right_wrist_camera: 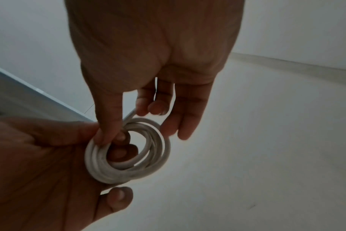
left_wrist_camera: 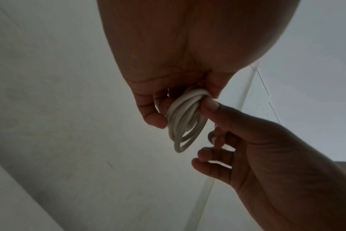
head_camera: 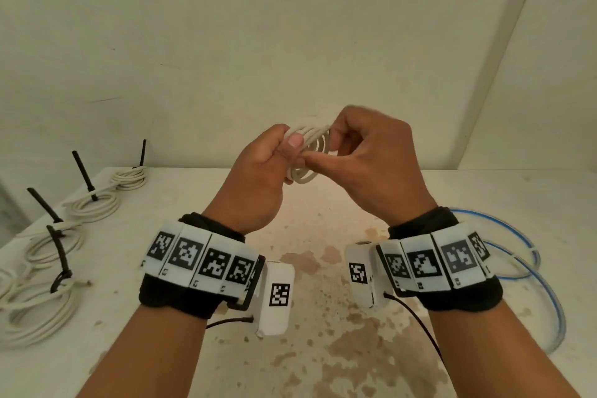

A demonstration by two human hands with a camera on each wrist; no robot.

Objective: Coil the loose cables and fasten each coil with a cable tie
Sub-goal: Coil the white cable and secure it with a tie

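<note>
A small coil of white cable (head_camera: 307, 152) (left_wrist_camera: 185, 123) (right_wrist_camera: 128, 156) is held up in the air between both hands above the table. My left hand (head_camera: 274, 155) grips one side of the coil, fingers through its middle and thumb on top. My right hand (head_camera: 336, 152) pinches the same coil with thumb and forefinger on the side next to the left thumb; its other fingers are loosely curled beside the coil. No cable tie shows on this coil.
Several white cable coils (head_camera: 93, 205), each bound with a black cable tie (head_camera: 84, 174) that sticks up, lie along the left of the stained white table (head_camera: 323, 284). A loose blue cable (head_camera: 523, 255) loops at the right behind my right wrist. A wall stands close behind.
</note>
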